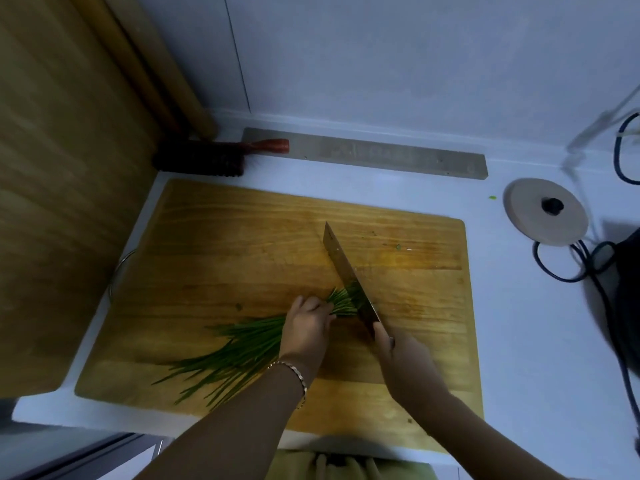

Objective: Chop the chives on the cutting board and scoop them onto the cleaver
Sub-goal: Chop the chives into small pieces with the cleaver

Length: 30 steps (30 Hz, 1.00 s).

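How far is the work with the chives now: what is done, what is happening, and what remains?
Little is done: no chopped pile shows on the cutting board. The left hand pins the chives while the right hand sets the cleaver at their cut end. Most stalks remain whole; the scooping is left.

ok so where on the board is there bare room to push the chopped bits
Bare wood: the far strip of the cutting board, and the right side past the cleaver. Crowded: the near-left, where the chives fan out under the left hand, and the middle, where the right hand works.
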Each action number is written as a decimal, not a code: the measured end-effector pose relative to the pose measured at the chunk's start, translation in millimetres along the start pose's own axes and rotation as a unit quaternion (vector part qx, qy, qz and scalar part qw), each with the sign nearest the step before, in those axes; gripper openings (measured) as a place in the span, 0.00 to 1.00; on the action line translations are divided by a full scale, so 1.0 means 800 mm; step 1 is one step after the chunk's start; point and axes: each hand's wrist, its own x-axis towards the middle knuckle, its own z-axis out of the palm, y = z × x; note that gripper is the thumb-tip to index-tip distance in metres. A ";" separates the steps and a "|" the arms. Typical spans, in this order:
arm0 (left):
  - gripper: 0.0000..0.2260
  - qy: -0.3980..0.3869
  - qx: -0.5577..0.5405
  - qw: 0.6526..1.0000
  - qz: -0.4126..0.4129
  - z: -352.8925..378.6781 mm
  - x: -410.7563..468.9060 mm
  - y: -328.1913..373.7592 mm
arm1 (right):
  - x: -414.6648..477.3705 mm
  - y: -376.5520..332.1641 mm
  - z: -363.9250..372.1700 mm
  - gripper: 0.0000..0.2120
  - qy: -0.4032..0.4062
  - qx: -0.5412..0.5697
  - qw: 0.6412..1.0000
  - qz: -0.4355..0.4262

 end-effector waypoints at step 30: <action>0.15 -0.183 0.332 0.922 0.080 -0.013 -0.011 0.013 | -0.022 -0.006 -0.014 0.23 -0.012 0.008 0.999 0.029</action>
